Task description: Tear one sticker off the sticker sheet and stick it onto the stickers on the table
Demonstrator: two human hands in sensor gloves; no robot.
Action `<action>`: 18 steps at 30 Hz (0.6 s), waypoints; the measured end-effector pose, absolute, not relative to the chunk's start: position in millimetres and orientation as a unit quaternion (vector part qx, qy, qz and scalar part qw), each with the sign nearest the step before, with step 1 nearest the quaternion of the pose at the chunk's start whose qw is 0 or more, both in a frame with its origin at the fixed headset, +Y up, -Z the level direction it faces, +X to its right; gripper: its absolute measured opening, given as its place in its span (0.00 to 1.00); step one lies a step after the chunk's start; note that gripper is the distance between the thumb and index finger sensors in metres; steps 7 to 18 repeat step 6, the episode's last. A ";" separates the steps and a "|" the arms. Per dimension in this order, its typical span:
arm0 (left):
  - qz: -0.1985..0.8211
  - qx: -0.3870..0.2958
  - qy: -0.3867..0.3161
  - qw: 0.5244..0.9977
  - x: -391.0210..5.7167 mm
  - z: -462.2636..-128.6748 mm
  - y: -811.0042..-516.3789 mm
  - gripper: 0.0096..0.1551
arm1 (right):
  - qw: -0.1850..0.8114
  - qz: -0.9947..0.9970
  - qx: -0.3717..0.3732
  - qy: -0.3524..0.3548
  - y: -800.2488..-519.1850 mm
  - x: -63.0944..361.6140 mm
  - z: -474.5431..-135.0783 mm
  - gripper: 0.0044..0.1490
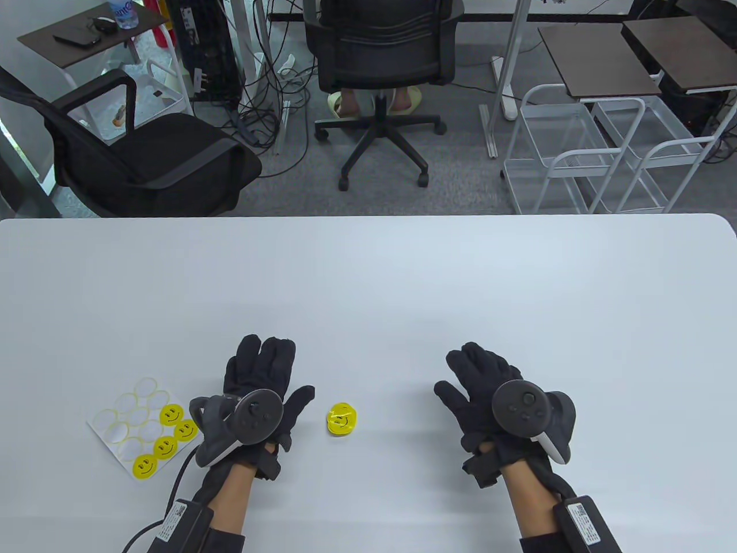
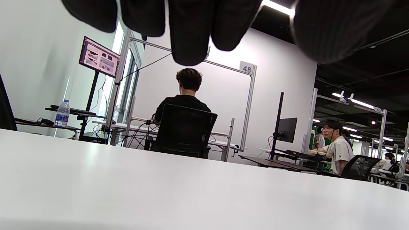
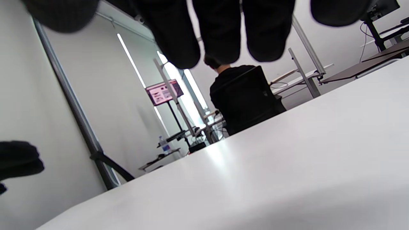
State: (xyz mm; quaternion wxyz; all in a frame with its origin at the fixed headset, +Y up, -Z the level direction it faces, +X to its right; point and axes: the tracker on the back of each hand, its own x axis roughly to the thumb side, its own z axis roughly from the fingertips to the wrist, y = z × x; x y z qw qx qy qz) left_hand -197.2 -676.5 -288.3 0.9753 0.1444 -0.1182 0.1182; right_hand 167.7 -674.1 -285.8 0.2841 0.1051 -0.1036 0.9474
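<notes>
A sticker sheet [image 1: 147,425] lies on the white table [image 1: 368,276] at the front left, with several yellow smiley stickers left on it and several empty rings. A small pile of yellow smiley stickers [image 1: 342,419] lies on the table between my hands. My left hand [image 1: 266,375] is open and empty, palm down, just right of the sheet and left of the pile. My right hand [image 1: 475,383] is open and empty, palm down, to the right of the pile. In both wrist views only dark fingertips [image 2: 191,38] [image 3: 220,35] hang above the bare table; neither shows the stickers.
Beyond the table's far edge stand two black office chairs [image 1: 155,155] [image 1: 383,69], white wire carts [image 1: 599,155] and small dark side tables [image 1: 604,60]. A person sits in the far chair.
</notes>
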 end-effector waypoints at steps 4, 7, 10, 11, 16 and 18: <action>0.125 0.141 -0.118 0.975 -194.3 -290.9 -677.0 0.49 | 0.283 0.948 0.108 -0.098 -674.3 169.4 -286.6 0.49; 0.119 0.138 -0.121 0.976 -191.4 -292.2 -677.8 0.49 | 0.284 0.948 0.108 -0.100 -673.5 170.5 -286.1 0.49; 0.119 0.138 -0.121 0.976 -191.4 -292.2 -677.8 0.49 | 0.284 0.948 0.108 -0.100 -673.5 170.5 -286.1 0.49; 0.119 0.138 -0.121 0.976 -191.4 -292.2 -677.8 0.49 | 0.284 0.948 0.108 -0.100 -673.5 170.5 -286.1 0.49; 0.119 0.138 -0.121 0.976 -191.4 -292.2 -677.8 0.49 | 0.284 0.948 0.108 -0.100 -673.5 170.5 -286.1 0.49; 0.119 0.138 -0.121 0.976 -191.4 -292.2 -677.8 0.49 | 0.284 0.948 0.108 -0.100 -673.5 170.5 -286.1 0.49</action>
